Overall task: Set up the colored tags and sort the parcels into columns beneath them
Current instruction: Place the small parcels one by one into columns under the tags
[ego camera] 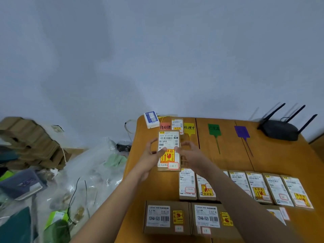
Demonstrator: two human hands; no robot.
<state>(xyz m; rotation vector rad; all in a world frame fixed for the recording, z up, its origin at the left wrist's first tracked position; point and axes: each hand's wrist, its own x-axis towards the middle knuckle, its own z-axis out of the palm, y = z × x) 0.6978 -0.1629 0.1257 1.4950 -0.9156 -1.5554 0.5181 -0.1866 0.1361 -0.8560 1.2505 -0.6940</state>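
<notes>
While a parcel (168,150) is held upright between both hands above the far left part of the table (228,155), the head camera looks down over the whole layout. The left hand (151,156) grips the parcel's left edge, thumb curled onto its label; the right hand (190,155) grips the right edge, fingers curled around it. The parcel is a flat brown box with a white shipping label and a yellow fragile sticker.

Four coloured tags are laid in a row along the far side of the table: a red tag (165,127), a yellow tag (189,128), a green tag (214,129) and a purple tag (242,131), from left to right. One small parcel (177,124) is seen between the red and yellow tags, partly hidden behind the held one.

Nearer, a row of small parcels (187,184) is laid side by side; at least six can be counted, though the right arm covers part of the row. Two larger boxes (166,217) are set closest to the camera, and one more parcel is partly hidden at the near right.

At the far edge, a white adapter (151,119) is seen on the left and a black router (279,129) with three antennas on the right. The table is orange-brown wood against a plain pale wall. Left of the table, the floor is covered by clear plastic bags (91,172) and stacked cardboard (33,142).
</notes>
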